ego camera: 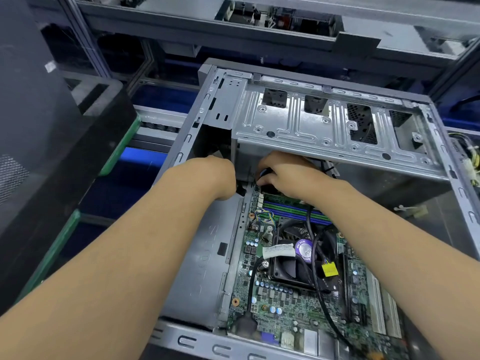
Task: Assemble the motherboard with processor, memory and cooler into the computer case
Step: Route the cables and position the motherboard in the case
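**A:** Where is the motherboard (293,297) sitting?

**B:** It is lying flat inside the open computer case (207,255), filling the case's floor on the right side. The CPU cooler (298,258) is sitting on it near the middle, its black fan facing up with a purple round label on the hub. Just beyond the cooler, the memory slots (293,211) are running across the board in green and blue strips.

**A:** What are the hands doing?

**B:** Both are reaching deep into the case, under the silver drive cage (324,120). The right hand (285,172) is curling its fingers down at the far edge of the board, and it is pinching something dark with a bluish part; I cannot tell exactly what. The left hand (218,175) is going in beside the cage wall, and its fingers are hidden, so I cannot tell whether it is gripping anything.

**A:** Any cables showing?

**B:** A black cable (315,268) is looping over the cooler, and a yellow connector (330,270) is lying just to the right of the fan. A white sticker (279,250) is wrapping another lead on the fan's left.

**A:** And around the case?

**B:** A black tray with a green edge (122,144) is sitting to the left, and grey shelving (207,24) is running behind.
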### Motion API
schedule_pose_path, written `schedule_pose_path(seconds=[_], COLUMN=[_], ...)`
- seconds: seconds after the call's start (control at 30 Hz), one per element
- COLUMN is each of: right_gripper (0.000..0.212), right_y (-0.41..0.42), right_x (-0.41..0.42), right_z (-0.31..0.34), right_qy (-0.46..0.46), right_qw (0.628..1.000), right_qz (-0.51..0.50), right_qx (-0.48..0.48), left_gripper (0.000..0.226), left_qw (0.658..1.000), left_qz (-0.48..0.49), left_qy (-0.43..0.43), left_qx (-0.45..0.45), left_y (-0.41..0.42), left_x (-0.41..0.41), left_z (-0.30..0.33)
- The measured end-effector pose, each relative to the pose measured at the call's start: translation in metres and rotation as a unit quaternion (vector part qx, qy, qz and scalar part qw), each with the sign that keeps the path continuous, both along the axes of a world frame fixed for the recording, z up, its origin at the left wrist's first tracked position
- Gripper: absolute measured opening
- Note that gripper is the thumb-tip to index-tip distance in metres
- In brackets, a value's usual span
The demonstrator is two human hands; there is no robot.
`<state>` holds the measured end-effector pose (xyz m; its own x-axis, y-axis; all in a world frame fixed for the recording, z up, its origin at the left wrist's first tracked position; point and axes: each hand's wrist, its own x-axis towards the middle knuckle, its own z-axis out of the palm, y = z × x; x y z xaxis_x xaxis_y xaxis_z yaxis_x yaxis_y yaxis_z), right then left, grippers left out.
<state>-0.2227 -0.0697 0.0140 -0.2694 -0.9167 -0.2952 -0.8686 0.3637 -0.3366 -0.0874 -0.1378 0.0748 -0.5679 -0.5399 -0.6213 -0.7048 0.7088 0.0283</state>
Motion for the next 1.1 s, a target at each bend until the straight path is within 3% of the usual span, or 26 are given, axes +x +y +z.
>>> schedule_pose_path(seconds=[0.17, 0.43, 1.1], right_gripper=[0.019, 0.018, 0.018], right_y=[-0.001, 0.001, 0.003], right_x=[0.005, 0.011, 0.013], right_z=[-0.002, -0.004, -0.006], right_qy=[0.042, 0.098, 0.085], right_qw=[0.999, 0.994, 0.994], right_qz=[0.003, 0.023, 0.045], right_qx=[-0.008, -0.038, -0.044], left_gripper=[0.028, 0.030, 0.027], left_qw=[1.000, 1.000, 1.000], left_qz=[0.000, -0.004, -0.003], left_qy=[0.002, -0.002, 0.004], left_qx=[0.002, 0.004, -0.002], left_y=[-0.001, 0.000, -0.002], left_x=[0.000, -0.001, -0.002], left_z=[-0.001, 0.000, -0.005])
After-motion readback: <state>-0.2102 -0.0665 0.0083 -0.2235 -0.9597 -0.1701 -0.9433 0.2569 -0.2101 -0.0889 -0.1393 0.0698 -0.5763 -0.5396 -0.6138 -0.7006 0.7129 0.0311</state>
